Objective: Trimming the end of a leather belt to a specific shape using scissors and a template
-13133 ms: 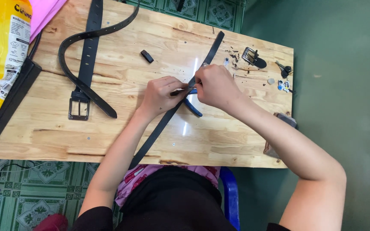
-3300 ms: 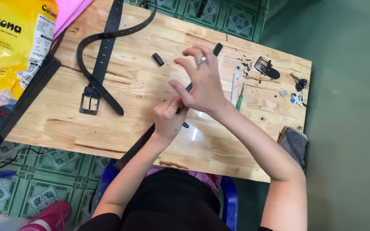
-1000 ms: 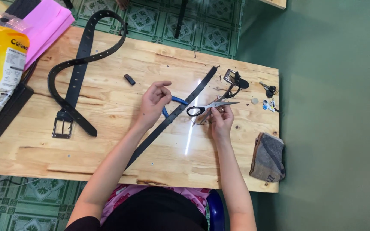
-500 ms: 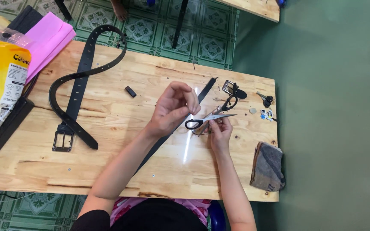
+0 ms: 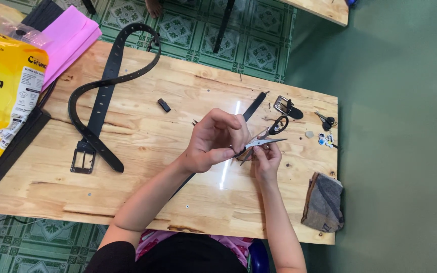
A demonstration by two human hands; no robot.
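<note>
While the left hand [image 5: 213,141] pinches the black strap [image 5: 255,105] and the right hand [image 5: 266,159] grips scissors [image 5: 271,135], trimming appears unfinished; the buckle [image 5: 284,106] remains unattached.

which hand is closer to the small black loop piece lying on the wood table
Left. The left hand is just right of and below the small black loop piece; the right hand is farther right, past the left hand.

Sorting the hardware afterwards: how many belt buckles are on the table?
2: a black buckle on the looped belt at left, and a loose silver buckle near the far right edge. More may be hidden.
</note>
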